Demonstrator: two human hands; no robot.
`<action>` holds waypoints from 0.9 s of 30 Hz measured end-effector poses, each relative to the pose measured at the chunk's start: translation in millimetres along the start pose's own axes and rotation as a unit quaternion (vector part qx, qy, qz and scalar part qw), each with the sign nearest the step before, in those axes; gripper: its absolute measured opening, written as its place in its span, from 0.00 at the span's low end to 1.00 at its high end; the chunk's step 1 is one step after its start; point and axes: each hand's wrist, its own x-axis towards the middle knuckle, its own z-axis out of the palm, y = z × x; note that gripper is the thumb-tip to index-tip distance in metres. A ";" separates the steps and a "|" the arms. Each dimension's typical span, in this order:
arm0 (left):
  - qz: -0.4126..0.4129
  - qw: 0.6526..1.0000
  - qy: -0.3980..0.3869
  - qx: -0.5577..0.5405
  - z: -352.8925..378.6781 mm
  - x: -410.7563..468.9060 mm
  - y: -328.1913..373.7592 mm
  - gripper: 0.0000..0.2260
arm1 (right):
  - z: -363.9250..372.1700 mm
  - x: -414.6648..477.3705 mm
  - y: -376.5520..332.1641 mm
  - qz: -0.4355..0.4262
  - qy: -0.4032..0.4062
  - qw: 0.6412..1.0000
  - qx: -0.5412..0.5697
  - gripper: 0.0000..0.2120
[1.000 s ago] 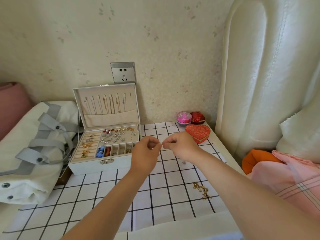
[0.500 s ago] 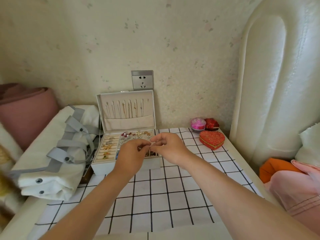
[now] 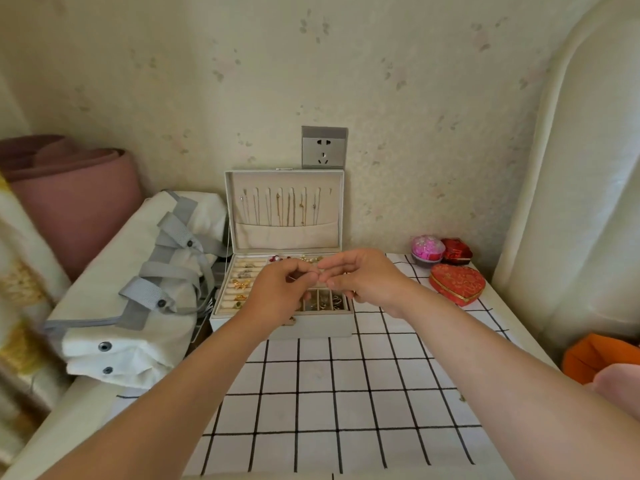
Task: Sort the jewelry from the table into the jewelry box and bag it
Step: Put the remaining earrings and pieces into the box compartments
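Observation:
The white jewelry box [image 3: 221, 315] stands open against the wall, its lid upright with several thin chains hanging inside. Rings and earrings fill its tray compartments. Both my hands hover over the tray. My left hand [image 3: 277, 292] and my right hand [image 3: 363, 277] meet fingertip to fingertip, pinching a thin chain [image 3: 320, 273] stretched between them; it is barely visible. A white canvas bag [image 3: 138, 289] with grey straps lies left of the box.
A red heart-shaped box [image 3: 457, 284], a pink round container [image 3: 427, 249] and a small red box [image 3: 456, 251] sit at the table's right back. The checked tablecloth [image 3: 329, 393] covers the table. A padded headboard rises on the right, a pink roll on the left.
Both hands have moved left from in front of the heart box to over the open tray, still pinching the chain. The camera has turned left and tilted up.

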 end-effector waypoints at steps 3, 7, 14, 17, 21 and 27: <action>-0.023 0.999 -0.006 -0.045 -3.0 6.4 1.8 0.04 | 3.5 10.7 2.7 -0.015 0.017 1.000 -0.016 0.15; -0.050 0.995 -0.003 -0.089 -5.6 12.8 2.9 0.04 | 6.6 26.0 7.3 -0.076 0.064 0.993 -0.063 0.11; -0.061 0.995 0.004 -0.072 -12.0 21.2 9.4 0.04 | 4.4 38.4 4.4 -0.135 0.089 0.978 -0.132 0.05; -0.038 0.999 0.024 -0.021 -16.8 24.2 5.5 0.04 | -0.4 45.6 10.2 -0.123 0.140 0.967 -0.172 0.03; -0.043 0.998 0.038 -0.018 -20.8 24.6 0.4 0.04 | -9.0 44.7 27.2 -0.068 0.166 0.905 -0.386 0.05; -0.040 0.999 0.020 0.000 -16.6 24.8 -1.4 0.06 | -1.6 48.9 42.3 -0.087 0.163 0.801 -0.570 0.11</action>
